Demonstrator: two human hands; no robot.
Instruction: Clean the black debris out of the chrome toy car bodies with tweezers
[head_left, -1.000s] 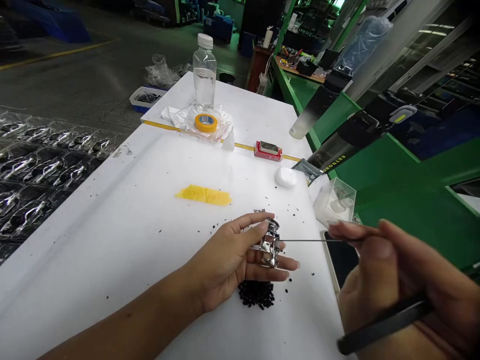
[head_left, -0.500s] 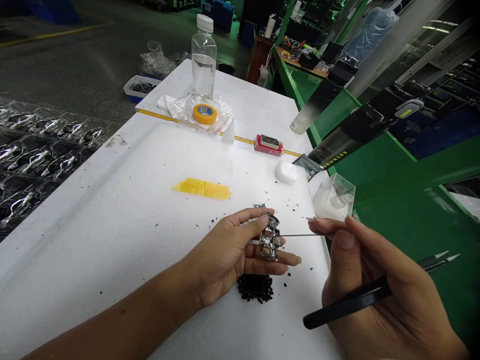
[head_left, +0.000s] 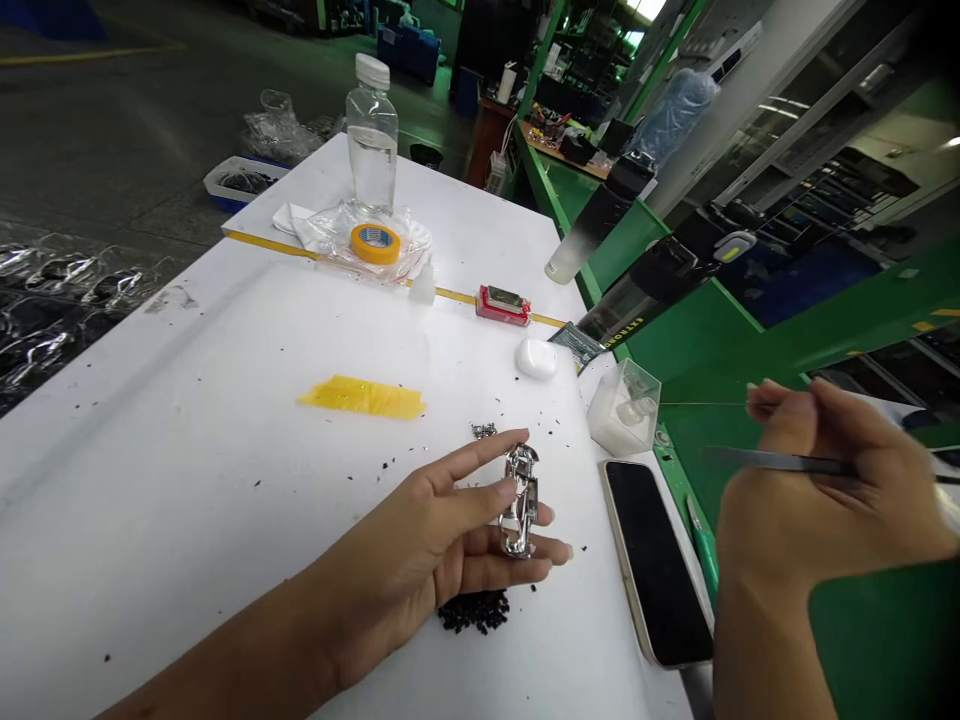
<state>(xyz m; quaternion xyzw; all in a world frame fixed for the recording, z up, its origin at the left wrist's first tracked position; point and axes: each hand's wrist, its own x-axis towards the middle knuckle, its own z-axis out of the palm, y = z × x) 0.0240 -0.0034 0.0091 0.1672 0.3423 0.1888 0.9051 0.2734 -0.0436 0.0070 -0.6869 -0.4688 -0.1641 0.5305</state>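
Left hand [head_left: 420,570] half open, fingers spread, thumb pressing the chrome car [head_left: 519,502] against them, above the table [head_left: 225,480]. Right hand [head_left: 817,480] pinched a fine wire [head_left: 705,404] and had tweezers [head_left: 780,461] along the palm, both well apart from the car; reaching it called for bringing the wire across. Count: one car, one wire, one tweezers, one pile of black granules [head_left: 474,612].

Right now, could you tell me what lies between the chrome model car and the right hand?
In the head view, a smartphone and stray black crumbs lie on the white table between the chrome model car and the right hand.
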